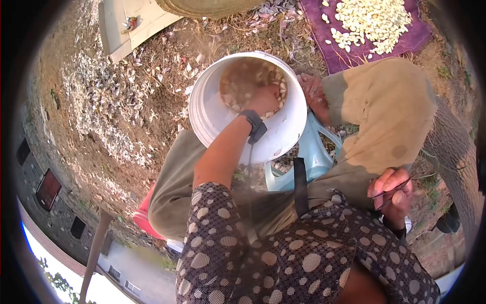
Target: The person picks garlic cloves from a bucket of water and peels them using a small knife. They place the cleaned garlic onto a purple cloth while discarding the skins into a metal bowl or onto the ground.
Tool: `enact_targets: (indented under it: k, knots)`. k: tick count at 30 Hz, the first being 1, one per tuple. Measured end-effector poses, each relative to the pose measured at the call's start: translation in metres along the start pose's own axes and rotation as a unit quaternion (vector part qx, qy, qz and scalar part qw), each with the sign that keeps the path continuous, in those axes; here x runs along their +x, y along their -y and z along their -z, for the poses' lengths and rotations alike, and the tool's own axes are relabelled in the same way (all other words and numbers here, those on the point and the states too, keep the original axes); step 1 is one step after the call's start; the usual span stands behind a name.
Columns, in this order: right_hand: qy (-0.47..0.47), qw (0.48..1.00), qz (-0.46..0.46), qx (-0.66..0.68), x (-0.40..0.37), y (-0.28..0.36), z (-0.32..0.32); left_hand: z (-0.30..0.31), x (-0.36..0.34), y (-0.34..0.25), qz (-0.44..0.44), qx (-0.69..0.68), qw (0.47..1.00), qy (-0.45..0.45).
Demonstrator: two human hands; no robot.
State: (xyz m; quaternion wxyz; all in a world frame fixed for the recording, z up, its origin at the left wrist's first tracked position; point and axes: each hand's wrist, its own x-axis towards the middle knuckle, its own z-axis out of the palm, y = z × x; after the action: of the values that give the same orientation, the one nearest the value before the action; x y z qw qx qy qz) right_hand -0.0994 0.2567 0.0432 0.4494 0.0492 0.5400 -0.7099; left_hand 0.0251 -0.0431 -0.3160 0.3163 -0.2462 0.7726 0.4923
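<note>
My left hand reaches down inside a white plastic bucket, a dark band on its wrist. Peeled garlic cloves lie around it at the bottom. The fingers are hidden, and a hazy smear over the picture blurs that part. My right hand is held beside my right thigh, away from the bucket. Its fingers are closed on a thin dark tool, whose exact kind I cannot make out. The bucket tilts toward me between my legs, near a bare foot.
Peeled garlic cloves are heaped on a purple cloth at the upper right. Papery skins litter the ground. A light-blue plastic stool stands below the bucket. Cardboard lies at the upper left; a tree trunk rises at right.
</note>
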Motion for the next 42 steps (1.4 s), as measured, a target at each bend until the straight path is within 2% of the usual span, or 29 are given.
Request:
enact_targets:
  k: [2,5,8,11,14,17,20,23,26,29,32,35,36,38,39,41,42]
  knots:
    - [0.000,1.000,0.007,0.000,-0.002,-0.002,0.001,0.004,-0.011,-0.012,0.027,0.021,0.999,0.043]
    - [0.001,1.000,0.018,0.014,-0.002,-0.007,0.000,0.012,-0.037,-0.016,-0.009,0.093,0.995,-0.037]
    - [0.006,0.999,0.037,0.019,-0.005,-0.012,-0.001,0.008,-0.047,0.007,-0.050,0.256,0.948,-0.180]
    - [0.018,0.998,0.037,0.037,-0.006,-0.013,0.000,0.034,-0.053,-0.008,-0.041,0.215,0.956,-0.197]
    - [0.011,0.998,0.048,0.050,-0.005,-0.016,-0.004,0.042,-0.045,-0.008,-0.062,0.048,0.996,-0.034]
    - [0.000,0.998,0.038,0.049,-0.004,-0.013,-0.006,0.015,-0.031,-0.003,-0.114,0.022,0.992,-0.050]
    - [-0.004,0.999,0.030,0.041,-0.004,-0.011,-0.005,0.001,-0.022,-0.013,-0.046,0.135,0.990,0.010]
    - [-0.002,0.999,0.026,0.032,-0.004,-0.009,-0.004,-0.015,-0.023,-0.009,-0.041,0.156,0.986,0.045]
    - [0.009,0.999,0.028,0.033,-0.003,-0.010,-0.004,-0.004,-0.028,-0.017,-0.009,0.195,0.977,0.084]
    - [0.013,0.999,0.040,0.020,-0.001,-0.010,-0.007,0.005,-0.037,-0.014,-0.017,0.124,0.992,-0.004]
    - [0.065,0.996,0.035,0.047,0.004,-0.011,-0.004,0.025,-0.054,-0.021,-0.002,0.051,0.997,-0.065]
    - [0.094,0.994,0.047,0.036,0.005,-0.015,-0.003,0.051,-0.081,-0.040,0.006,0.012,0.995,-0.095]
    - [0.108,0.992,0.052,0.033,0.007,-0.017,-0.003,0.057,-0.092,-0.046,0.041,-0.071,0.991,-0.102]
    - [0.121,0.991,0.062,0.006,0.007,-0.018,-0.001,0.063,-0.118,-0.058,0.106,-0.238,0.958,-0.116]
    - [0.128,0.990,0.066,-0.009,0.007,-0.019,-0.001,0.065,-0.132,-0.062,0.089,-0.345,0.926,-0.127]
    - [0.157,0.984,0.076,-0.031,0.007,-0.021,0.001,0.063,-0.165,-0.070,0.049,-0.546,0.824,-0.146]
    - [0.162,0.983,0.073,-0.036,0.009,-0.022,0.000,0.062,-0.182,-0.079,0.021,-0.595,0.786,-0.167]
